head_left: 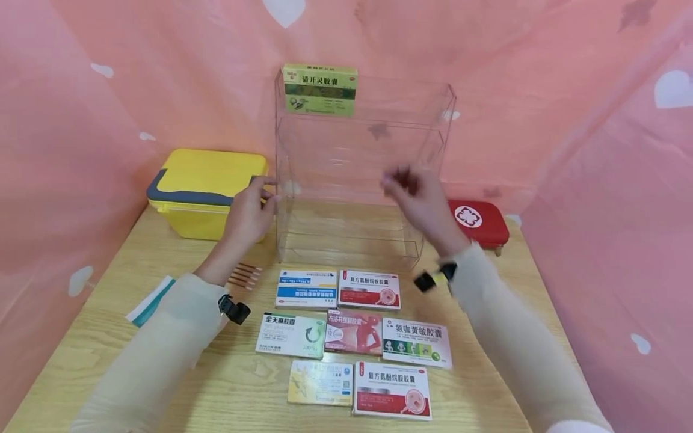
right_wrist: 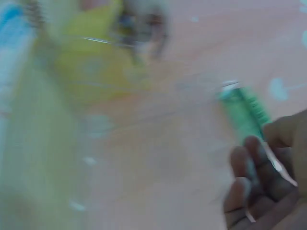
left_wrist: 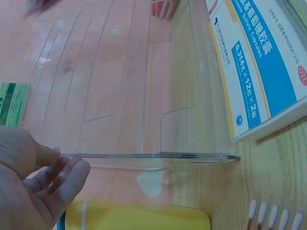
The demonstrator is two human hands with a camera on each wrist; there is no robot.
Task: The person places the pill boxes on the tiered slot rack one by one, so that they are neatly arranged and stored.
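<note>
At the clear shelf [head_left: 357,180]: green box [head_left: 320,89] stood on top.
Left hand [head_left: 249,211]: grip relaxed, touched its left wall.
Right hand [head_left: 419,195]: blurred, grip unclear.

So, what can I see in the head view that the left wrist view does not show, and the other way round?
Only the head view shows the right hand raised in front of the clear shelf, the red first-aid pouch, the full set of medicine boxes on the table, and both sleeves. Only the left wrist view shows, close up, the fingers touching the shelf's front edge, and the print on the blue and white box. Both show the left hand, the clear shelf, the green box, the yellow case and the cotton swabs.
</note>
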